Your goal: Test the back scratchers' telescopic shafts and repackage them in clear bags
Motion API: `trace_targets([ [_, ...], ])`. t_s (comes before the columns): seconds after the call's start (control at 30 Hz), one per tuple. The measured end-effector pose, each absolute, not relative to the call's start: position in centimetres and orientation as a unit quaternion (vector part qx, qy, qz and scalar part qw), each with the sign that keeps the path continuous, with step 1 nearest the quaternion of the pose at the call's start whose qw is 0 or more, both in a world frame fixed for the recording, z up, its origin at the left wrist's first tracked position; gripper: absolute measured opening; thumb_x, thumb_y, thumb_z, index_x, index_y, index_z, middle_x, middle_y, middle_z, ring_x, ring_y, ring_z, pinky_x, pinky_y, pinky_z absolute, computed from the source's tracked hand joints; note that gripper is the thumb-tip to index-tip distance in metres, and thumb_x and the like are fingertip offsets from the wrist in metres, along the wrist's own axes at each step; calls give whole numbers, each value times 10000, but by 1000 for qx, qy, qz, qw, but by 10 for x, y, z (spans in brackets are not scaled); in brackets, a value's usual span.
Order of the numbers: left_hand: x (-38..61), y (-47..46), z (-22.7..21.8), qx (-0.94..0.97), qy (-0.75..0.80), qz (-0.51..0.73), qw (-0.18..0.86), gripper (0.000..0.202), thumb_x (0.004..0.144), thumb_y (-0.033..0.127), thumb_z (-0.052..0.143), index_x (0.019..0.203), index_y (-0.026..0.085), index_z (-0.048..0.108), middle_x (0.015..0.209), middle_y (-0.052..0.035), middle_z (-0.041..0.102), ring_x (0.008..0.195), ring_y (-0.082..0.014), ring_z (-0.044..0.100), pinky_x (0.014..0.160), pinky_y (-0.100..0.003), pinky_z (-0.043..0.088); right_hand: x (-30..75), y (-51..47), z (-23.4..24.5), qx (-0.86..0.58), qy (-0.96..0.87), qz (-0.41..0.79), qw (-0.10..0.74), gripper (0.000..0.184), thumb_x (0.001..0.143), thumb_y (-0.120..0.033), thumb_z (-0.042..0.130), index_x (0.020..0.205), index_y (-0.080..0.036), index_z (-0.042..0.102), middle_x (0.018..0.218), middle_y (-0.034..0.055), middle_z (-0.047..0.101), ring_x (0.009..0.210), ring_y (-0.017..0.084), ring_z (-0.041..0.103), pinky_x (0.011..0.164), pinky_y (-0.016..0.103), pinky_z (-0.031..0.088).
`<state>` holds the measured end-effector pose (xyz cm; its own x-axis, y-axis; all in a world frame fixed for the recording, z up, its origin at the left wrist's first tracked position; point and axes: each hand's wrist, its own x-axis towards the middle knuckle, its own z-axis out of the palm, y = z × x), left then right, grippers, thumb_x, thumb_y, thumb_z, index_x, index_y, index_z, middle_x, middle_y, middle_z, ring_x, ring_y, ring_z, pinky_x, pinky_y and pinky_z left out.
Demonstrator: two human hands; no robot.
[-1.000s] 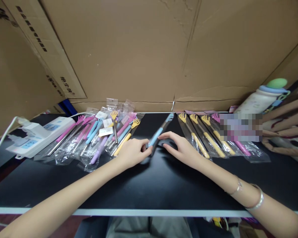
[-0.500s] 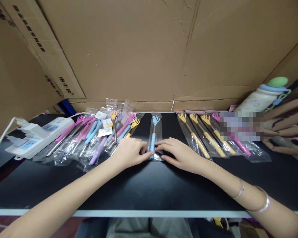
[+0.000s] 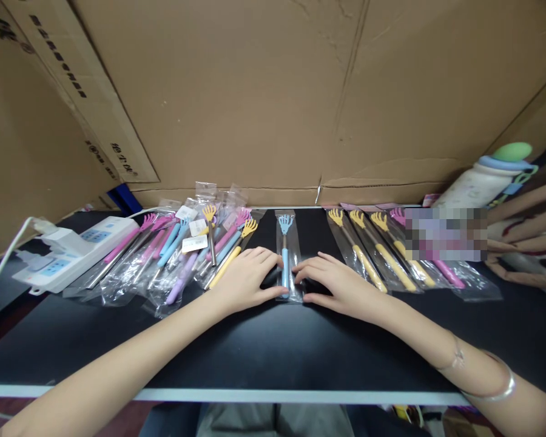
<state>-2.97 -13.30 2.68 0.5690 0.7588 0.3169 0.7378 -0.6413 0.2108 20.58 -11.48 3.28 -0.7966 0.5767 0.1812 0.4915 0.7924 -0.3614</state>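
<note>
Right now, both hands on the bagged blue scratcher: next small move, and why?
Probably slide the blue scratcher right, beside the yellow scratchers. It lies flat and straight on the table, left hand and right hand touch its bag edges, and a gap separates it from that row.

A packing workstation — cardboard walls (image 3: 264, 91), bagged back scratchers (image 3: 186, 255) heaped on a black bench (image 3: 273, 346).

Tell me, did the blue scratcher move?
Yes. The blue scratcher swung from slanted to straight, its claw end moving left, away from the yellow scratchers.
</note>
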Motion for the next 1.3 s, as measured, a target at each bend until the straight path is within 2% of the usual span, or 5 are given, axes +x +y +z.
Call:
trace_targets([
  [0.2,-28,-132,22,882,418,206,73,342,819,521,569,987,223,572,1040,-27,620,998,-202,537,821,-325,414,205,-112,34,-265,-934,176,165,193,839,-329,593,1007,-233,588,1116,49,608,1048,192,533,932,357,395],
  [0.63,-27,-134,22,884,423,197,28,391,812,536,560,1019,204,556,1025,-47,617,984,-227,539,843,-363,404,203,-111,34,-287,-933,158,149,242,824,-372,608,998,-209,568,997,43,599,968,191,521,899,353,406],
  [0.77,-27,-133,18,881,425,205,33,537,789,607,541,1139,201,526,1181,-74,580,1103,-249,512,922,-391,400,203,-110,34,-302,-928,155,154,394,792,-438,625,1088,-189,547,1085,85,585,1042,216,515,917,386,431],
  [0.97,-29,-130,9,882,445,150,30,822,804,704,406,1430,191,261,1491,-94,307,1371,-265,276,1127,-467,197,208,-109,27,-346,-928,100,96,763,819,-586,504,1428,-175,303,1467,145,328,1371,293,251,1109,566,167],
  [1.3,-30,-129,6,884,451,117,40,836,811,724,352,1442,185,255,1499,-77,290,1383,-259,252,1141,-474,163,209,-110,28,-358,-930,83,31,796,839,-651,395,1457,-166,262,1507,113,253,1396,290,181,1122,561,125],
])
